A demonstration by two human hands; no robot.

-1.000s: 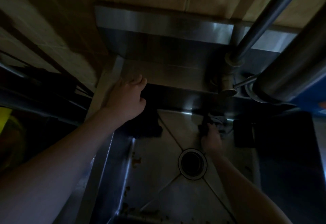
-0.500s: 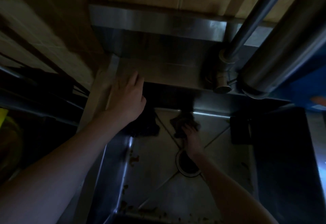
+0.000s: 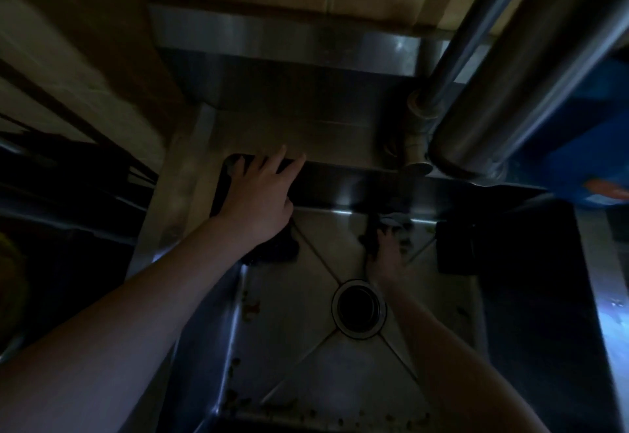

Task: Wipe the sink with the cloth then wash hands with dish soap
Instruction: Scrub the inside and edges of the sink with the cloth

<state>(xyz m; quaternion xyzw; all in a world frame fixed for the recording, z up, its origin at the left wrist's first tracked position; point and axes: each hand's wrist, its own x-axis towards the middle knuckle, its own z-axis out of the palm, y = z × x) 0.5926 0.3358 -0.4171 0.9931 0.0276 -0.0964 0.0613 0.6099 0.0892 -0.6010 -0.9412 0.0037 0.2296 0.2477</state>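
Head view: I see a dim steel sink [image 3: 190, 323] from above, my two bare arms reaching into it. My left hand [image 3: 258, 201] lies at the far left corner, fingers [image 3: 272, 167] spread and flat, the tips reaching the back ledge. Under its palm and just below its wrist a dark mass shows; I cannot tell what it is.

My right hand [image 3: 386, 255] is down on the sink floor near the back wall, pressed onto the cloth [image 3: 372, 231], a dark crumpled wad that sticks out past the fingertips toward the back wall. The fingers look closed down over it, though the light is too poor to see each one. Just behind this hand, toward me, sits the round drain [image 3: 359, 308], close to the wrist. To the right of the hand a dark block [image 3: 456, 248] rests against the right wall; I cannot tell what it is.

Brown crumbs [image 3: 250, 308] dot the floor below my left forearm and along the near edge. Beyond the right hand, the tap [image 3: 420, 119] rises from the back ledge. A blue container [image 3: 585, 146] sits far right of it.
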